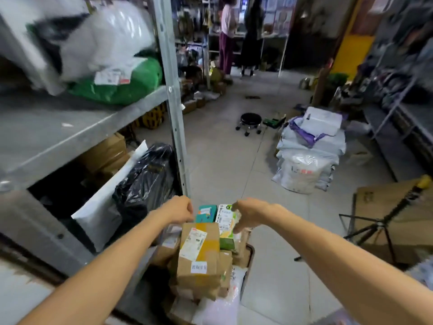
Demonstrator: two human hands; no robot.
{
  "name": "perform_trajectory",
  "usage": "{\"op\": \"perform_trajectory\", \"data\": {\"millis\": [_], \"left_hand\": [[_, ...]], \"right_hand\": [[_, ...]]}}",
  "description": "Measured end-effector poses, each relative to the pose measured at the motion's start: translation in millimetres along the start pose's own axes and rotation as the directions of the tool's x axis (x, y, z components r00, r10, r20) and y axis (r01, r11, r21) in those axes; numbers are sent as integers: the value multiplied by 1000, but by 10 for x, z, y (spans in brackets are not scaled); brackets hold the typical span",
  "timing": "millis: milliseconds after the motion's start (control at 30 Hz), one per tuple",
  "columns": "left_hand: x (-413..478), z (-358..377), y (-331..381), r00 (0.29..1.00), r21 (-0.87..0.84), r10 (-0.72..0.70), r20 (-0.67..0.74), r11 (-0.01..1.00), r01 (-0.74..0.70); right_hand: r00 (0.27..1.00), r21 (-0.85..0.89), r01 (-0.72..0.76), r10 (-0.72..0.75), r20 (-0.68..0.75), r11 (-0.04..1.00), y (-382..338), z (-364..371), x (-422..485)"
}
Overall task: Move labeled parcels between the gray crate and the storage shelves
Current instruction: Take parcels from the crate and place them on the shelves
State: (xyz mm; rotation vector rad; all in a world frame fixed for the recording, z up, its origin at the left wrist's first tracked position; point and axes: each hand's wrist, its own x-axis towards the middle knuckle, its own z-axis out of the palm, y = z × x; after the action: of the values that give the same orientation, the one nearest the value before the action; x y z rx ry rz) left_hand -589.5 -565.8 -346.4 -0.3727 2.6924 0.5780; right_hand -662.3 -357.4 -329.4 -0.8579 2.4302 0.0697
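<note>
Parcels (199,252) piled high, right hand (248,214) gripping green-white box (226,222), left hand (179,209) curled

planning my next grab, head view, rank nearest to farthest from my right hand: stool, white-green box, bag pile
1. white-green box, gripped by the right hand
2. bag pile, on the floor to the right
3. stool, farther up the aisle

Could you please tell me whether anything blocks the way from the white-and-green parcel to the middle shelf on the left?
Nothing visible does. The right hand grips the white-and-green parcel, and the middle shelf is open-fronted with bare board; the green bag lies only at its far end, by the upright post.
</note>
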Motion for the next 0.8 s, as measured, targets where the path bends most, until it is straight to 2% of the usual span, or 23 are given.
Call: {"op": "perform_trajectory", "data": {"millis": [100,233,600,800], "left_hand": [[-415,-402,190,994,12,3,-108,1000,-2],[-1056,-617,362,979,-15,-56,-195,998,54],[-2874,-269,726,950,-64,-206,-237,978,196],[-3962,-74,560,884,-113,-320,-340,947,299]], "right_hand": [[993,-31,58,-60,-102,998,-144,-405,-415],[982,-77,129,-139,-128,989,-247,-627,-960],[943,-235,287,-317,-99,929,-631,-601,-2500],[868,-373,418,-485,-105,828,-1277,-396,-3024]]}}
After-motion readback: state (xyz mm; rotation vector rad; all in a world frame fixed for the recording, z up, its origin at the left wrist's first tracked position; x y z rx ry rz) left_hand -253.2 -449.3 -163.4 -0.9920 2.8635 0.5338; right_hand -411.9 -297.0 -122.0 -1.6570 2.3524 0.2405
